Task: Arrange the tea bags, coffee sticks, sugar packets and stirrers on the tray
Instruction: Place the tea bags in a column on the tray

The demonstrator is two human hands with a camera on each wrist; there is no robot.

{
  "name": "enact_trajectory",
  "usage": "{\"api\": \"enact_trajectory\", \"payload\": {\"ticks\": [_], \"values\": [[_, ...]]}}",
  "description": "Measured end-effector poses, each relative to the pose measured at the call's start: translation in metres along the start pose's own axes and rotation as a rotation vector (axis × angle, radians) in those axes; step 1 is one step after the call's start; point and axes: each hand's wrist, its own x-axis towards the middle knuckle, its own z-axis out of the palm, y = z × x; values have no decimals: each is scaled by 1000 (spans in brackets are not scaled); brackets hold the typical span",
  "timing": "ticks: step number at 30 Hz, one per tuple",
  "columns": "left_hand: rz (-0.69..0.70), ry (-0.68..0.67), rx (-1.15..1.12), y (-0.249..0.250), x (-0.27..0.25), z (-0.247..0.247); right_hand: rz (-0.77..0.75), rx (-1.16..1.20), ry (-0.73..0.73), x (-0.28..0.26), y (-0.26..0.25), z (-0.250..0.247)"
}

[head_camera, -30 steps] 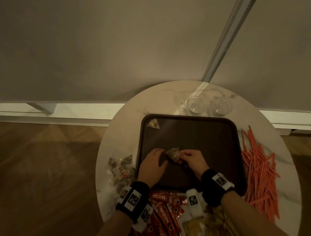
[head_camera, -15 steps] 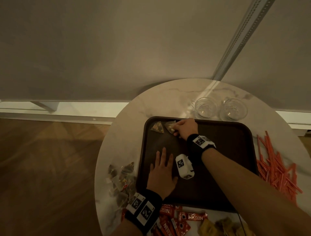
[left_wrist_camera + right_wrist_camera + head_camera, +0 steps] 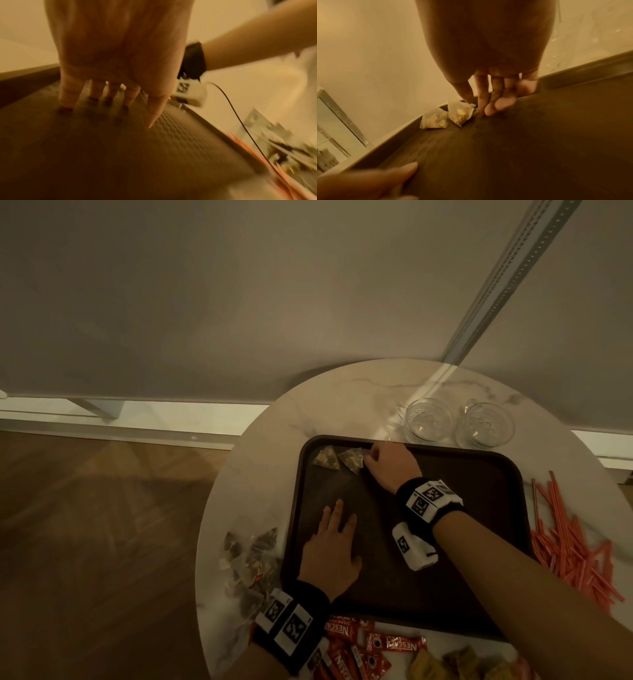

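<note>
While the desk (image 3: 260, 460) is carrying the tray (image 3: 462, 508), the left hand (image 3: 330, 556) is lying flat, fingers straight, on it; the right hand (image 3: 390, 465) is pinching the second tea bag (image 3: 351, 460) beside the first (image 3: 327, 459), at the far-left corner.

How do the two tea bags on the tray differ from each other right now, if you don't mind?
The right tea bag is touched by the right hand; the left tea bag lies untouched. The left one sits nearer the tray corner. Both are translucent pyramids.
</note>
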Motion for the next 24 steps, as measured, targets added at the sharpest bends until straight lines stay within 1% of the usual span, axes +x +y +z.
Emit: {"api": "enact_trajectory", "payload": {"ticks": [1,2,4,6,7,9,11,13,15,17,20,24], "values": [[-6,60,-73,-2,2,-9,-31,44,8,-3,2,0],[-18,147,-151,-5,6,-20,-63,86,9,-7,4,1],[-46,324,-228,-12,17,-44,-138,114,-13,-12,5,2],[-71,430,-239,-23,34,-67,-224,69,-42,-14,5,4],[-81,456,-246,-29,43,-77,-259,50,-55,-12,4,5],[-73,459,-205,-40,63,-90,-299,38,-73,-8,4,6],[-39,394,-91,-45,82,-95,-296,50,-75,-3,3,7],[13,323,-6,-47,95,-94,-287,69,-45,-1,4,8],[72,294,50,-47,103,-93,-249,84,9,-1,5,11],[117,305,79,-47,109,-93,-201,74,47,-2,6,14],[146,328,69,-47,115,-93,-139,84,39,-5,5,17],[197,365,42,-55,118,-90,-120,133,20,-7,7,17]]}}
